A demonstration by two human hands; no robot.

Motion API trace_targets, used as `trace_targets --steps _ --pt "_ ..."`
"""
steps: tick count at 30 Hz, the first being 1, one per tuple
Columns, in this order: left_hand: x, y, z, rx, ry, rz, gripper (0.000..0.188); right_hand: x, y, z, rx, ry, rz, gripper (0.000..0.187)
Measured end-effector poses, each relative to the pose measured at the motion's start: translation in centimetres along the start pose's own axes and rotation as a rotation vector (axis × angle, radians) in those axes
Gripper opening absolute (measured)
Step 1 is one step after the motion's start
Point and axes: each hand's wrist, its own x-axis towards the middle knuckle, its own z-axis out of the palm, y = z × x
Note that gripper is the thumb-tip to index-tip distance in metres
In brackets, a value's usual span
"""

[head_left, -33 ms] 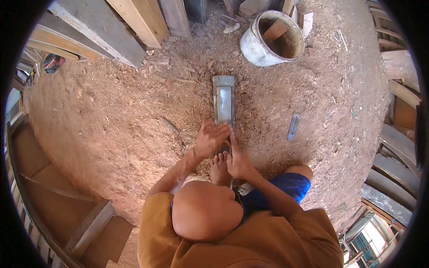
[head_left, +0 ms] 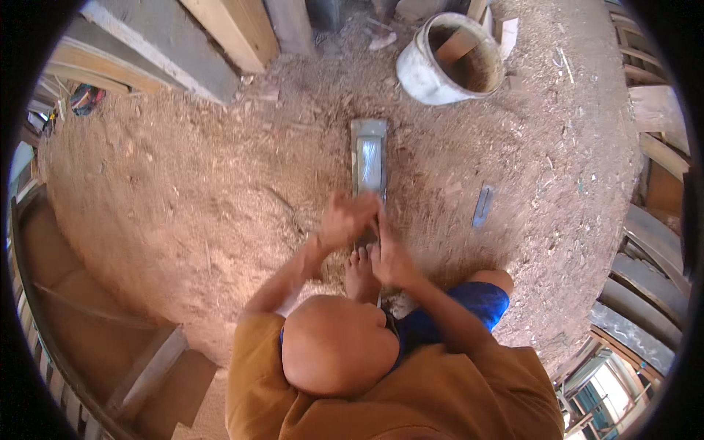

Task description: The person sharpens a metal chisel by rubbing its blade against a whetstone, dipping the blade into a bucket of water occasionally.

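A long grey block, wet and shiny on top like a sharpening stone (head_left: 371, 165), lies on the ground straight ahead of me. My left hand (head_left: 346, 220) reaches across its near end, fingers pressed together and smeared by motion. Right beside it, my right hand (head_left: 394, 260) is closed, its fingers running forward to meet the left ones. Between the two hands shows a sliver of something dark, too hidden to name. My bare foot (head_left: 361, 275) rests at the near end, just behind the hands. To the right lies a flat, slotted metal piece (head_left: 482, 205).
Shavings and wood chips cover the ground. A whitish bucket (head_left: 433, 86) with a wood block inside stands beyond the stone to the right. Timber beams (head_left: 233, 33) lean in at the far left. A brown curved wooden structure (head_left: 81, 308) is at the left; boards stack along the right.
The whole picture has shifted slightly, and the hands are more blurred. Both hands stay close together at the stone's near end, the left fingers a little farther forward in view.
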Motion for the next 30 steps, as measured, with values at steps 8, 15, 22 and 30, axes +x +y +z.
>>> trace_targets --steps 8,15,22,30 --pt "9.9 -6.1 -5.0 -0.117 -0.197 -0.083 0.04 11.0 -8.6 -9.5 0.051 -0.301 0.313 0.088" --pt "0.9 -1.7 0.6 -0.144 0.003 -0.068 0.039 2.4 0.2 0.5 -0.054 0.034 0.008 0.082" --pt "9.8 -5.5 -6.3 -0.206 -0.043 -0.037 0.037 9.8 -8.3 -10.2 0.077 -0.374 0.348 0.089" --pt "7.5 -4.6 -3.4 -0.05 0.035 0.029 0.031 7.8 -3.7 -4.0 -0.178 -0.098 0.177 0.085"
